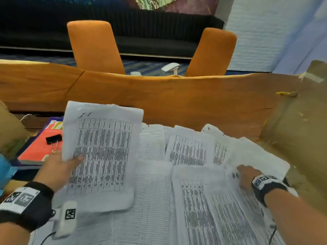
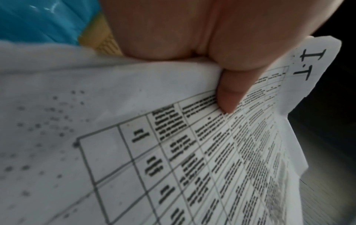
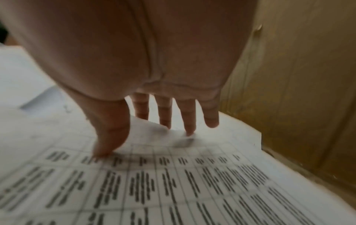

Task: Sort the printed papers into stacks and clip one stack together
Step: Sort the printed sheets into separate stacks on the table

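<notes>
My left hand (image 1: 66,162) holds a stack of printed table sheets (image 1: 100,152) marked "I-T" above the table, thumb (image 2: 229,97) pressed on the top sheet (image 2: 173,152). Several more printed papers (image 1: 187,191) lie spread and overlapping across the table. My right hand (image 1: 245,174) lies with straight fingers (image 3: 189,121) on a sheet at the right (image 3: 173,190), thumb and fingertips touching it. A black binder clip (image 1: 54,139) rests on a red book (image 1: 38,151) at the left.
A cardboard box wall (image 1: 297,124) stands close on the right, next to my right hand. The wooden table's far edge (image 1: 159,85) has two orange chairs (image 1: 94,46) behind it. Something blue (image 1: 5,172) sits at the left edge.
</notes>
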Demonstrator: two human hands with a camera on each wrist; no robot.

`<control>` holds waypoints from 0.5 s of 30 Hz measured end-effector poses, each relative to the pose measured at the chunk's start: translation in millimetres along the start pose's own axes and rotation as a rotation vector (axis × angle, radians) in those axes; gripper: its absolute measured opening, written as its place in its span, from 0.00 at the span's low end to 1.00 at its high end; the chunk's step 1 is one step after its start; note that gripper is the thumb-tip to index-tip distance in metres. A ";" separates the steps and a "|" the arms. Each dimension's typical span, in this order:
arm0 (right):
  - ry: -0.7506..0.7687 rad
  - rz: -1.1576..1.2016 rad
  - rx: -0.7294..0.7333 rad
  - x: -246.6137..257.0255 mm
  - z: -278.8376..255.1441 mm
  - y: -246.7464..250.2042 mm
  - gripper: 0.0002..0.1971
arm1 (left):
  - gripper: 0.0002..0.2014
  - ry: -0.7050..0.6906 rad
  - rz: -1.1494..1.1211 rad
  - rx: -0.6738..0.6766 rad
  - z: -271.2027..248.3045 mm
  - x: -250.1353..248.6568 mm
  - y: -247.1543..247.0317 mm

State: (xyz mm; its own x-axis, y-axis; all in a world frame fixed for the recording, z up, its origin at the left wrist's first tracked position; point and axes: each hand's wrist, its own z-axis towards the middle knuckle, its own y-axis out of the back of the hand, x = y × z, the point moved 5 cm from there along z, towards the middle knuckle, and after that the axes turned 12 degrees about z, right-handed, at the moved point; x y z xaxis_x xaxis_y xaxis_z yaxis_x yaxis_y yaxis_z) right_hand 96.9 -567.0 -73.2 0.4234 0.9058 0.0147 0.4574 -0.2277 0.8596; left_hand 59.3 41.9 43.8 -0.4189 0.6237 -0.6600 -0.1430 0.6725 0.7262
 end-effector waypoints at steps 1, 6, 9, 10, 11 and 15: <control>-0.007 -0.022 -0.005 4.2 -4.2 -3.5 0.35 | 0.12 0.006 -0.015 -0.011 -2.6 0.8 -0.9; 0.043 -0.128 -0.127 29.6 -27.4 18.0 0.27 | 0.12 0.018 -0.062 -0.011 -8.1 0.7 -3.7; 0.202 -0.254 -0.189 43.3 -46.8 32.7 0.14 | 0.10 0.025 -0.066 -0.042 -10.9 -1.3 2.0; 0.271 -0.276 -0.192 48.1 -55.0 34.8 0.09 | 0.12 0.030 -0.076 -0.046 -9.2 1.3 3.3; 0.332 -0.277 -0.180 53.4 -63.8 35.0 0.04 | 0.13 0.036 -0.075 -0.047 -8.7 2.9 4.4; 0.452 -0.166 0.000 72.3 -87.7 2.5 0.12 | 0.13 0.057 -0.088 -0.029 -6.9 9.2 1.2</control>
State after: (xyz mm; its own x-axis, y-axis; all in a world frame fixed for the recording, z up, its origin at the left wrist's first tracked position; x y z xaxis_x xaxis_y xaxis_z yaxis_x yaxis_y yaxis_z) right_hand 60.1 -470.7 -25.2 -0.0378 0.9945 0.0980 0.4901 -0.0670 0.8691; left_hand 49.1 45.7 39.9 -0.4541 0.5384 -0.7099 -0.2068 0.7113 0.6718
